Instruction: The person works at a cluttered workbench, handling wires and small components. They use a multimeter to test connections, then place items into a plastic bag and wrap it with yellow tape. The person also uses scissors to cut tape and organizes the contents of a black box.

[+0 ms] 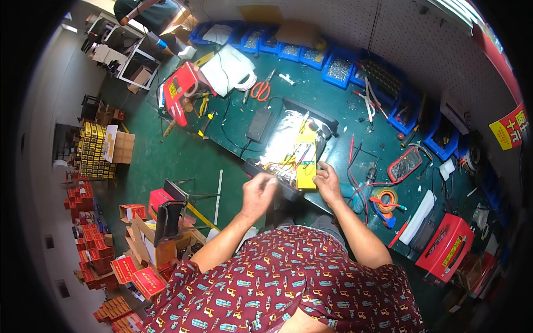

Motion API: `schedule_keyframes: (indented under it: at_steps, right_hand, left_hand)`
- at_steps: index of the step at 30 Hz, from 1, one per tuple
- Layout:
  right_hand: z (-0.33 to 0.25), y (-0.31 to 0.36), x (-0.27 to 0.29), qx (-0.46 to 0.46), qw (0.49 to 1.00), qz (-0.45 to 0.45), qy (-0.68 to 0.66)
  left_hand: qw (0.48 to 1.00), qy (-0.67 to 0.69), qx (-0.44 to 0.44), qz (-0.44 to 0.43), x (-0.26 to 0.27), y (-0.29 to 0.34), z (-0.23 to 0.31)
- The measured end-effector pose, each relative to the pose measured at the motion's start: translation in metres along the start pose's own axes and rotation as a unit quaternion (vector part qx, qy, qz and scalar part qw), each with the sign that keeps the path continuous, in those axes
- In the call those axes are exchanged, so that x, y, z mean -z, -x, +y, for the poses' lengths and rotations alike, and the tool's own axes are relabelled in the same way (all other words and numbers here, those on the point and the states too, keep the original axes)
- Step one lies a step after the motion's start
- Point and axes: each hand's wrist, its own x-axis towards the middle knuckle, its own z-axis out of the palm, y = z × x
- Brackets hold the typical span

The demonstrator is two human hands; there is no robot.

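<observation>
An open black case (pixel 319 114) with a shiny silver lining lies on the green workbench (pixel 222 119) in front of me. Inside stands a flat yellow block (pixel 306 176), with yellow and red wires (pixel 283 165) bunched to its left. My left hand (pixel 260 194) is closed in a pinch at the case's near left edge; what its fingertips grip is lost in blur and glare. At the block's right edge my right hand (pixel 328 183) has thumb and curled fingers closed on it. A black power adapter (pixel 259 124) lies left of the case.
Blue parts bins (pixel 338 67) line the back of the bench. Orange-handled scissors (pixel 260 90), a red multimeter (pixel 405 164), rolls of tape (pixel 385 198) and red machines (pixel 446 247) lie around. Behind the bench's left end stands another person (pixel 147 15). Cartons (pixel 145 280) and a chair (pixel 169 213) occupy the floor at left.
</observation>
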Motion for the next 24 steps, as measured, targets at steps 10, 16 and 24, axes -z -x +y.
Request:
schedule_keyframes:
  at_steps: [10, 16, 24]
  right_hand:
    - [0.020, 0.042, -0.025, 0.034, 0.991, 0.121, 0.045]
    - [0.042, 0.080, -0.074, 0.013, 0.936, 0.345, 0.068]
    - [0.065, 0.093, -0.140, -0.160, 0.947, 0.277, 0.028]
  left_hand:
    - [0.988, 0.027, 0.140, 0.056, 0.075, 0.012, -0.168]
    - [0.977, 0.044, 0.179, -0.103, 0.080, -0.007, -0.219]
    - [0.959, 0.085, 0.172, -0.210, 0.091, -0.010, -0.232]
